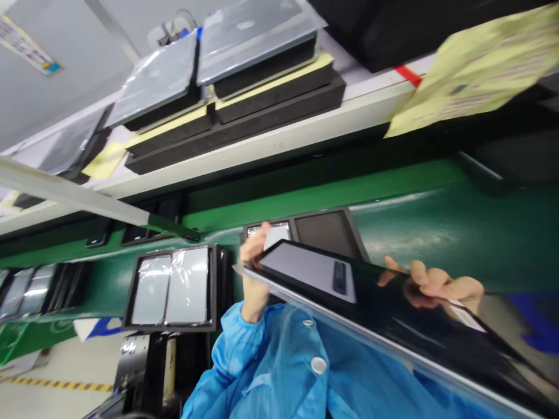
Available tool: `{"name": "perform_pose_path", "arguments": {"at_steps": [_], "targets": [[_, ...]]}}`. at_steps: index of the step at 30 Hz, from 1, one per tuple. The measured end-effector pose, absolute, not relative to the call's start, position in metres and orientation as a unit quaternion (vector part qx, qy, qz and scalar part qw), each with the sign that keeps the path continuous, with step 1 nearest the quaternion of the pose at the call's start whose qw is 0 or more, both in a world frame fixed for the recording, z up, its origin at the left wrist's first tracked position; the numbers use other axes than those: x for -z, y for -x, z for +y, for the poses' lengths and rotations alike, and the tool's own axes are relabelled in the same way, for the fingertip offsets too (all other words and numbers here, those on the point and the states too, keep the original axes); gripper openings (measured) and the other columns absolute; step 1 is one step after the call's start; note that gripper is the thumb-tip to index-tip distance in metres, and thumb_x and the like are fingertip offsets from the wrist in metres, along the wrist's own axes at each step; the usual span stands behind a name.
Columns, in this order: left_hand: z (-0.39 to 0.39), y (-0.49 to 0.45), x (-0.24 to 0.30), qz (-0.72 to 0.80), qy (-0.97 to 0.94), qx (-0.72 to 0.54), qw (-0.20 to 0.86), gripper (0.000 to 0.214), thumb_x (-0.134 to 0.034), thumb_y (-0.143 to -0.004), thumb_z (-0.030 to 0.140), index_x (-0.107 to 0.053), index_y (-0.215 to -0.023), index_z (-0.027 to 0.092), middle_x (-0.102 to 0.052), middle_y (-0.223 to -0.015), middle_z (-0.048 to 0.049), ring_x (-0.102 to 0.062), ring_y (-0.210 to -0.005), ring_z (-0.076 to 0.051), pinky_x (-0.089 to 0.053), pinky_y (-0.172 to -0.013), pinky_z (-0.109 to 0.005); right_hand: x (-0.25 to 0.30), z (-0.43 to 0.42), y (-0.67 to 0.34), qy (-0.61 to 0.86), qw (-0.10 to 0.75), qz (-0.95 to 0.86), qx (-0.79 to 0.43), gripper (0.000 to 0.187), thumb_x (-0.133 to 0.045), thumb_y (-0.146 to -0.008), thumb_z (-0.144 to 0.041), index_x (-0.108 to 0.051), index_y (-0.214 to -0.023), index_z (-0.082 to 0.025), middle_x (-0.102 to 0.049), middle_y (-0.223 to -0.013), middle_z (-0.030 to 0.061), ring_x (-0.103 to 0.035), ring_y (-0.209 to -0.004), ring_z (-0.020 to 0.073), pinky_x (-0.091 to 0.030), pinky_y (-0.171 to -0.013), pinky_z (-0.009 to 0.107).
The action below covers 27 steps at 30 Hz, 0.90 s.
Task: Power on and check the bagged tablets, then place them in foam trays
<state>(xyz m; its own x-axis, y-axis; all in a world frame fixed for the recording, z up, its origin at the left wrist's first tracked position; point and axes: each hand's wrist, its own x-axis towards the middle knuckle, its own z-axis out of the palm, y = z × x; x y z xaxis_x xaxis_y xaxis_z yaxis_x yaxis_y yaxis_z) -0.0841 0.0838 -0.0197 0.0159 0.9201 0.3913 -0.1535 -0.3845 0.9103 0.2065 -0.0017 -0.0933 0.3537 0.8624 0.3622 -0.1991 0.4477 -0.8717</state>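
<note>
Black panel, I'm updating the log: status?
Left hand holding black panel at one end, right hand on its edge. Panel tilted. One tray partly hidden behind.

Panel (393,308): glossy blk, glass-like, mirror-ish refl.; its long edge (323,310) silvery, smooth, metal-looking. Bench mat (410,238): smooth, semi-gloss, rubber- or plastic-like. Tray (213,291): matt blk, foam or plastic, can't tell; pcs (187,285) in it under shiny, crinkled clear plastic film. Shelf blocks (279,98): matt, foam-like. Yellow sheet (489,64): creased, papery, matt. Smock (279,361): blue cloth, slight sheen, w/ smooth plastic-looking button (318,365)
</note>
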Motion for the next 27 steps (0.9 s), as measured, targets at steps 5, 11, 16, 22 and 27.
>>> {"name": "perform_pose_path", "arguments": {"at_steps": [5,11,16,22,27], "targets": [[0.08,0.072,0.027,0.412,-0.359,-0.461,0.699,0.055,-0.064,-0.093,0.071,-0.077,-0.117,0.023,-0.078,-0.107,-0.0093,-0.064,-0.13,-0.031,-0.052,-0.111,-0.046,0.037,0.006,-0.185,0.315,0.706,-0.593,-0.226,0.021,-0.069,-0.103,-0.031,-0.076,-0.083,-0.029,-0.073,-0.068,-0.0013,-0.066,-0.062,0.017,-0.053,-0.112,0.05],[0.077,0.062,0.015,0.373,-0.265,-0.458,0.762,0.079,-0.044,-0.091,0.088,-0.081,-0.103,0.019,-0.079,-0.1,-0.0132,-0.069,-0.12,-0.036,-0.057,-0.104,-0.051,0.02,0.009,-0.173,0.348,0.634,-0.667,-0.175,0.023,-0.066,-0.101,-0.019,-0.076,-0.082,-0.028,-0.079,-0.098,0.0008,-0.076,-0.096,0.0239,-0.055,-0.111,0.052],[0.084,0.066,0.022,0.384,-0.249,-0.527,0.716,0.05,-0.067,-0.092,0.069,-0.081,-0.097,0.022,-0.081,-0.099,-0.0063,-0.073,-0.113,-0.031,-0.057,-0.107,-0.042,0.015,-0.002,-0.173,0.347,0.629,-0.599,-0.354,0.027,-0.065,-0.103,-0.023,-0.072,-0.125,-0.039,-0.04,-0.164,-0.0004,-0.032,-0.153,0.0324,-0.04,-0.121,0.06],[0.087,0.067,0.007,0.382,-0.245,-0.564,0.69,0.057,-0.064,-0.091,0.074,-0.081,-0.095,0.019,-0.081,-0.101,-0.0082,-0.067,-0.125,-0.033,-0.055,-0.11,-0.041,0.005,0.004,-0.17,0.326,0.613,-0.486,-0.531,0.054,-0.051,-0.111,-0.037,-0.034,-0.162,-0.046,-0.05,-0.156,0.0064,-0.062,-0.13,0.0297,-0.066,-0.091,0.039],[0.083,0.064,-0.001,0.386,-0.236,-0.536,0.713,0.059,-0.072,-0.085,0.074,-0.082,-0.102,0.019,-0.08,-0.105,-0.0103,-0.068,-0.124,-0.034,-0.056,-0.109,-0.043,-0.011,0.013,-0.157,0.362,0.565,-0.551,-0.496,0.072,-0.06,-0.108,-0.046,-0.024,-0.168,-0.033,-0.075,-0.12,0.0085,-0.077,-0.087,0.0233,-0.066,-0.077,0.03]]}}
